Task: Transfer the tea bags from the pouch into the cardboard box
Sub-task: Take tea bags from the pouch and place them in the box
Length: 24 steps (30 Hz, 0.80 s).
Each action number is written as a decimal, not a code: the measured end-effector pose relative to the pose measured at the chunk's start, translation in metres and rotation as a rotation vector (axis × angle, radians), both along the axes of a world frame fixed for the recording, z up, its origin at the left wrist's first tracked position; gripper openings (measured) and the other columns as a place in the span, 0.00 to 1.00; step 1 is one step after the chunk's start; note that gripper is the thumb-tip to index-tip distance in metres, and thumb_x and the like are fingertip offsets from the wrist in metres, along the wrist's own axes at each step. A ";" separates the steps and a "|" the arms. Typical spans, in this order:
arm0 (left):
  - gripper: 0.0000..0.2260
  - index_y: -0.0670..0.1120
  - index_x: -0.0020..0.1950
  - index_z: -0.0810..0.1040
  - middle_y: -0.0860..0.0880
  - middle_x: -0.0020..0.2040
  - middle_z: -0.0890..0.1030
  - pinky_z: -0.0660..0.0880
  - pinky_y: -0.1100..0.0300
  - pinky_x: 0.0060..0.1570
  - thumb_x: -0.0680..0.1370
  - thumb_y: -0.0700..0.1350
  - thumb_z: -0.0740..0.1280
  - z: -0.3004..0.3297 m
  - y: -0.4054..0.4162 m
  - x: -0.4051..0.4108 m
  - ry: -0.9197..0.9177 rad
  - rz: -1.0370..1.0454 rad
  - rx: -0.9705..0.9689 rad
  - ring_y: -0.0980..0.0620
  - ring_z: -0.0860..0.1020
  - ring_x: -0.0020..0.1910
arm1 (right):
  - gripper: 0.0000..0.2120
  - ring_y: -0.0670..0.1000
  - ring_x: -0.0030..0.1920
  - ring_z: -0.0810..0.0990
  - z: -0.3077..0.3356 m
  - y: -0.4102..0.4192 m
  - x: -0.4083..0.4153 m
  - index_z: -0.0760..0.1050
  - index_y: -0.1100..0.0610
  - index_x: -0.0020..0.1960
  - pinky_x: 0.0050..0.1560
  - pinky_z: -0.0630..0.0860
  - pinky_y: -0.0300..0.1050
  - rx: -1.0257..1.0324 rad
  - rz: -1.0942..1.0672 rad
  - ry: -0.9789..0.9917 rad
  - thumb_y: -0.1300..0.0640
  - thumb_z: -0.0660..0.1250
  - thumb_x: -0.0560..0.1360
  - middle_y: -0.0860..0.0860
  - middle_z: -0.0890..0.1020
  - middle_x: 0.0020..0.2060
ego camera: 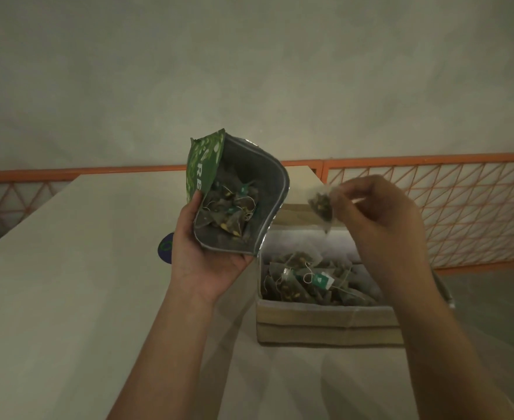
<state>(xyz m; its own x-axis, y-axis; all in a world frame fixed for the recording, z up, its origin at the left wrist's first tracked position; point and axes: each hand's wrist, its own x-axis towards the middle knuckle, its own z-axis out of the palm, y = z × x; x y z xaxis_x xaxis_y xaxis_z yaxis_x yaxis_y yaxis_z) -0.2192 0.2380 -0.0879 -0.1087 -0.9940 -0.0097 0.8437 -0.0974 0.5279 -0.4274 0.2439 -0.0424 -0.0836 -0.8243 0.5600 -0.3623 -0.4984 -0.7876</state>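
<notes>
Left hand (207, 256), palm up, cradles the open green pouch (237, 195) beside the cardboard box (325, 322); right hand (380, 219), its grip pinching one tea bag (320, 206), hangs above the box.

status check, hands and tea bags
Left hand grips open pouch. Right hand pinches tea bag above cardboard box. Nothing blocking.

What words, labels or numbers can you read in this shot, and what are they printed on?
"RE": white letters on the green pouch, the rest cut off by the fold.
Green tags on the tea bags in the cardboard box: print too small to read.
Blue sticker on the table: mark unreadable.
</notes>
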 end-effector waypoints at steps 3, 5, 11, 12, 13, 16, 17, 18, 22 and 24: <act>0.24 0.48 0.60 0.85 0.42 0.62 0.83 0.82 0.54 0.46 0.79 0.63 0.61 -0.001 0.001 -0.001 -0.006 0.015 0.005 0.43 0.84 0.51 | 0.02 0.40 0.37 0.81 -0.021 0.001 -0.011 0.79 0.51 0.47 0.36 0.77 0.30 0.085 -0.049 0.133 0.57 0.70 0.75 0.44 0.83 0.40; 0.24 0.47 0.56 0.87 0.43 0.60 0.84 0.81 0.54 0.47 0.79 0.63 0.61 -0.002 0.001 -0.001 -0.009 0.032 0.012 0.43 0.84 0.51 | 0.04 0.39 0.37 0.80 -0.031 0.005 -0.016 0.79 0.49 0.47 0.35 0.74 0.28 0.093 -0.099 0.157 0.58 0.70 0.75 0.43 0.83 0.40; 0.24 0.48 0.59 0.85 0.42 0.64 0.82 0.80 0.54 0.51 0.78 0.63 0.61 -0.002 0.000 -0.001 -0.013 0.032 0.022 0.43 0.82 0.55 | 0.04 0.37 0.40 0.79 -0.041 0.016 -0.022 0.80 0.48 0.47 0.36 0.72 0.26 0.115 -0.131 0.153 0.56 0.69 0.75 0.39 0.81 0.40; 0.24 0.48 0.60 0.85 0.42 0.65 0.82 0.79 0.54 0.51 0.78 0.63 0.61 -0.001 0.000 -0.001 -0.012 0.031 0.021 0.43 0.82 0.55 | 0.03 0.37 0.41 0.78 -0.041 0.017 -0.021 0.80 0.48 0.47 0.37 0.72 0.26 0.113 -0.127 0.164 0.55 0.69 0.75 0.39 0.80 0.41; 0.24 0.48 0.61 0.85 0.42 0.65 0.81 0.79 0.54 0.51 0.78 0.63 0.61 -0.001 0.001 -0.001 -0.010 0.027 0.018 0.43 0.82 0.56 | 0.03 0.38 0.41 0.78 -0.040 0.017 -0.018 0.80 0.48 0.48 0.37 0.73 0.27 0.102 -0.125 0.164 0.54 0.69 0.75 0.40 0.80 0.42; 0.25 0.48 0.65 0.82 0.43 0.66 0.80 0.80 0.54 0.51 0.78 0.63 0.61 -0.001 0.001 -0.001 0.004 0.014 0.012 0.43 0.82 0.56 | 0.03 0.41 0.43 0.77 -0.033 0.016 -0.001 0.80 0.47 0.47 0.41 0.73 0.31 0.029 -0.105 0.156 0.52 0.69 0.74 0.41 0.78 0.45; 0.26 0.49 0.67 0.81 0.43 0.67 0.80 0.80 0.54 0.50 0.78 0.63 0.61 0.000 0.001 -0.001 0.002 0.011 0.008 0.43 0.82 0.57 | 0.03 0.41 0.45 0.76 -0.029 0.015 0.009 0.79 0.46 0.47 0.43 0.73 0.32 -0.006 -0.088 0.174 0.52 0.69 0.73 0.42 0.77 0.46; 0.26 0.49 0.69 0.80 0.43 0.68 0.79 0.80 0.53 0.50 0.78 0.63 0.61 0.001 0.001 0.000 -0.006 0.013 0.003 0.43 0.81 0.58 | 0.03 0.43 0.47 0.75 -0.026 0.014 0.020 0.80 0.46 0.47 0.45 0.72 0.34 -0.049 -0.070 0.197 0.52 0.69 0.73 0.43 0.76 0.47; 0.27 0.47 0.70 0.78 0.43 0.67 0.80 0.76 0.53 0.56 0.80 0.63 0.58 0.000 0.001 0.000 -0.042 0.030 0.000 0.44 0.80 0.60 | 0.05 0.51 0.47 0.75 -0.016 0.006 0.060 0.84 0.51 0.47 0.46 0.74 0.47 -0.282 -0.094 0.376 0.54 0.73 0.72 0.50 0.76 0.43; 0.26 0.46 0.64 0.81 0.44 0.61 0.83 0.78 0.55 0.53 0.81 0.62 0.57 0.000 0.002 0.000 -0.023 0.019 -0.013 0.46 0.83 0.55 | 0.07 0.53 0.47 0.75 -0.011 0.001 0.076 0.84 0.51 0.48 0.46 0.72 0.49 -0.352 -0.138 0.541 0.54 0.73 0.70 0.51 0.77 0.44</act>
<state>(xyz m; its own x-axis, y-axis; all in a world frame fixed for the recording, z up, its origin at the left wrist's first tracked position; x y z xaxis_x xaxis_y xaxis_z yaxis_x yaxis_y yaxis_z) -0.2188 0.2396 -0.0879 -0.0897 -0.9960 0.0006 0.8332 -0.0747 0.5479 -0.3510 0.2445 -0.0533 0.1940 -0.5863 0.7865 -0.7402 -0.6136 -0.2748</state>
